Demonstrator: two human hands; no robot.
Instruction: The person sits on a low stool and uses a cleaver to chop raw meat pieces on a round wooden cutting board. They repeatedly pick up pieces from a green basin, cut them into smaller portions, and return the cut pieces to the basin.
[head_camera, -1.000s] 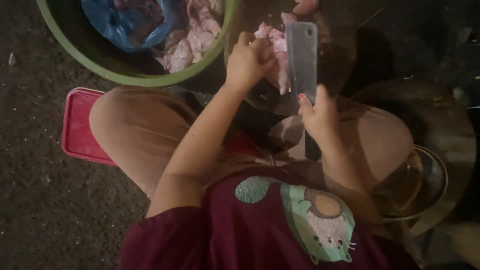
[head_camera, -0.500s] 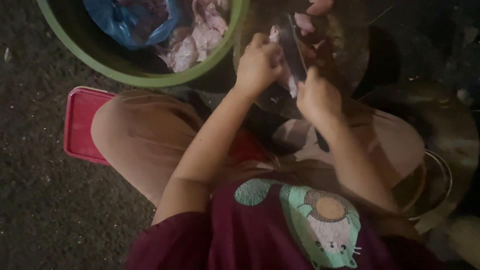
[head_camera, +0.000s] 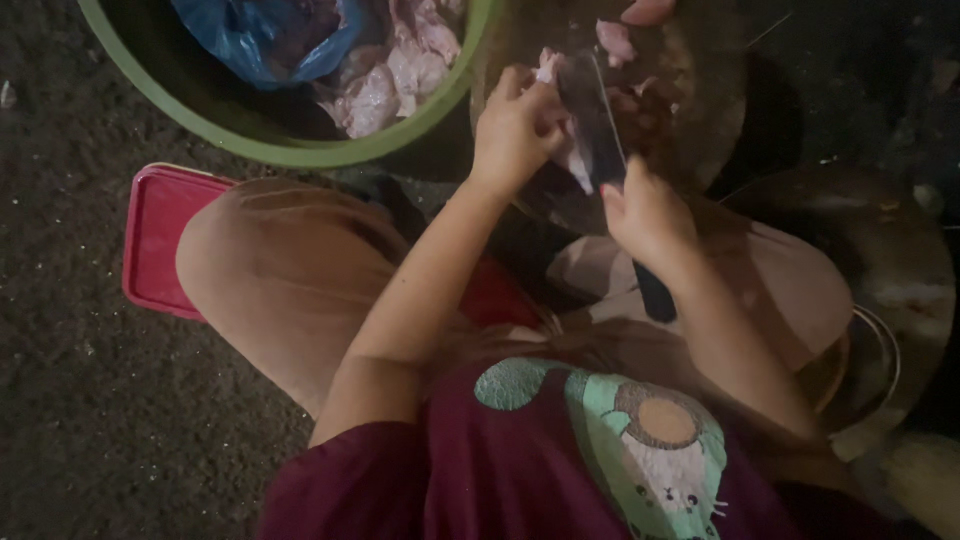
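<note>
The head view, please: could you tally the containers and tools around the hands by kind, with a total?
Cleaver, held in the right hand: 1
Round wooden chopping block, where the left hand steadies the pale raw meat: 1
Green basin: 1
Blue plastic bag in the basin: 1
Red plastic stool: 1
Total: 5

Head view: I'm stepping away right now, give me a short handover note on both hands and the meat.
Left hand: pins a pale piece of meat on the round chopping block.
Right hand: grips the cleaver, blade on the meat beside the left fingers.
Green basin, upper left: holds pale meat pieces and a blue plastic bag.
Done: a few cut bits lie on the block.
Left: the piece under the blade; whether the basin meat is cut or uncut cannot be told.
</note>
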